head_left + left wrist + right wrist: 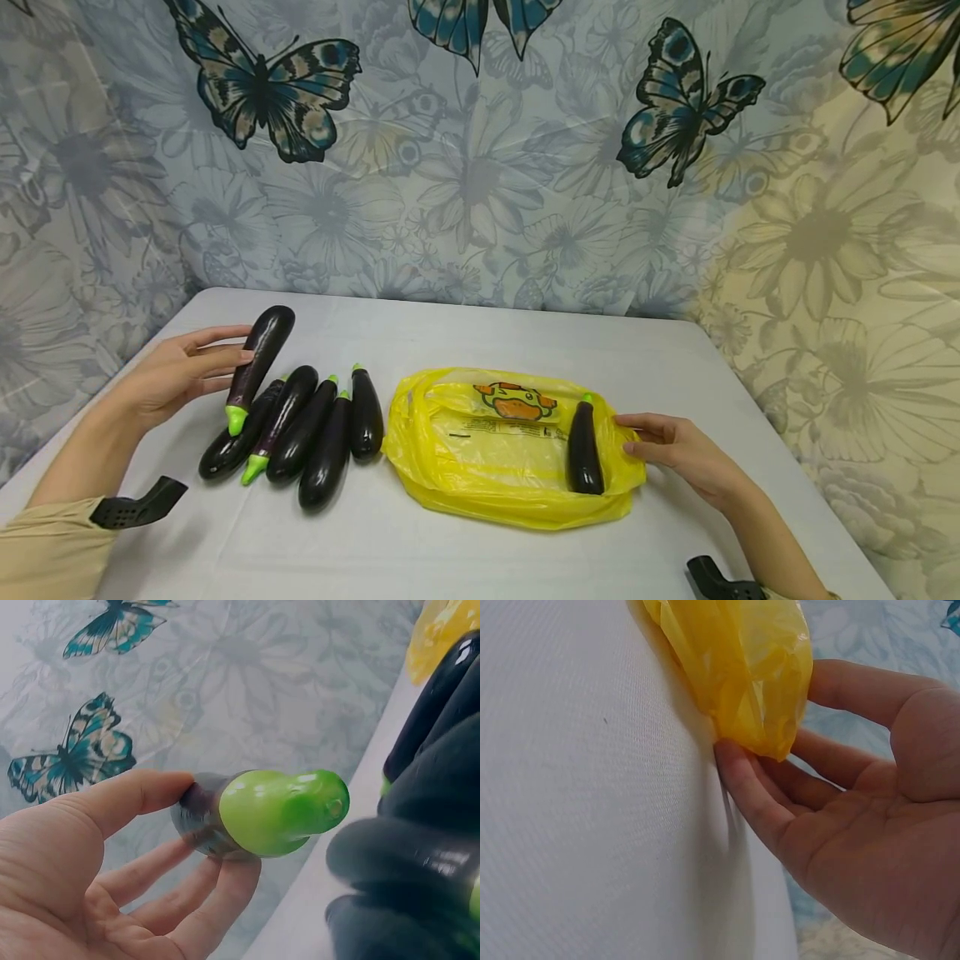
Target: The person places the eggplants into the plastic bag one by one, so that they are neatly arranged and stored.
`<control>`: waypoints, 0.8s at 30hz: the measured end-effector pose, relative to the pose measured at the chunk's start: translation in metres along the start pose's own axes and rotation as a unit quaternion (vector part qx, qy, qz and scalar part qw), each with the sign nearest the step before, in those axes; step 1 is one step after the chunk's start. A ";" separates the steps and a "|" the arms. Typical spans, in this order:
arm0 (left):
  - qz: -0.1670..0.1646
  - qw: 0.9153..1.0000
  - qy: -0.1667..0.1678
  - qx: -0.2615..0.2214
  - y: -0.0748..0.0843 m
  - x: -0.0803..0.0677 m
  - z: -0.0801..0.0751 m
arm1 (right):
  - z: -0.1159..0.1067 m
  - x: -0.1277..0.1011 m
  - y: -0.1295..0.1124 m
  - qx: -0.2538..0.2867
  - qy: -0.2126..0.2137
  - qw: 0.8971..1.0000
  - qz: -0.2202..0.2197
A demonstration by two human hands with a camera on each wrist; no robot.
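My left hand (168, 375) holds a dark purple eggplant (262, 354) between thumb and fingers, with its green stem end (285, 814) pointing down toward the person. That eggplant is raised above the left end of a row of several eggplants (322, 454) on the table. A yellow plastic bag (480, 508) with a cartoon duck print lies spread with its mouth open in the middle. One eggplant (585, 450) rests in the bag's right part, stem away from the person. My right hand (675, 454) pinches the bag's right edge (757, 697) between thumb and fingers.
A white-covered table (480, 558) carries everything. The nearest loose eggplant (365, 417) lies right beside the bag's left edge. Behind the table hangs a flowered cloth backdrop (480, 208) with butterflies. Black wrist mounts (138, 504) sit on both forearms.
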State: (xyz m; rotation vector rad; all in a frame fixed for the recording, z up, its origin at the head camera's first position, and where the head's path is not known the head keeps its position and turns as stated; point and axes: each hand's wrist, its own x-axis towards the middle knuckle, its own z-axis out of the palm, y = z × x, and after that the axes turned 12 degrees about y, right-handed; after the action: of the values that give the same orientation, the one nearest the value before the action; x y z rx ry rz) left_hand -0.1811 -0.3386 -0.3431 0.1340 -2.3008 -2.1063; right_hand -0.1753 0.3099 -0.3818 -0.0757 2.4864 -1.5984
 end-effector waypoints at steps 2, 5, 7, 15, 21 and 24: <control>0.000 1.000 -0.001 -0.007 0.001 -0.001 0.005 | 0.000 0.000 0.000 0.001 0.001 1.000 0.000; 0.001 1.000 -0.005 -0.004 0.003 -0.003 0.010 | 0.001 0.000 -0.001 0.001 0.003 1.000 0.000; 0.002 1.000 -0.007 0.006 0.003 -0.004 0.014 | 0.001 0.000 -0.001 0.001 0.002 1.000 -0.001; 0.009 0.999 -0.013 0.049 0.007 -0.008 0.025 | 0.000 0.001 0.001 0.002 -0.001 1.000 0.000; 0.008 0.999 -0.027 0.043 0.014 -0.013 0.045 | 0.000 0.001 0.002 0.006 -0.004 1.000 0.002; 0.004 0.999 -0.039 0.030 0.021 -0.020 0.064 | 0.000 0.000 0.000 0.007 -0.004 1.000 0.003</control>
State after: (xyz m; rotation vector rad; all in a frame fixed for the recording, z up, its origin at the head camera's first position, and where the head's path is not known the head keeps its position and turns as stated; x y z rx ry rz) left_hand -0.1673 -0.2714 -0.3272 0.0459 -2.4049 -2.0751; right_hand -0.1755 0.3105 -0.3821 -0.0714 2.4665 -1.6095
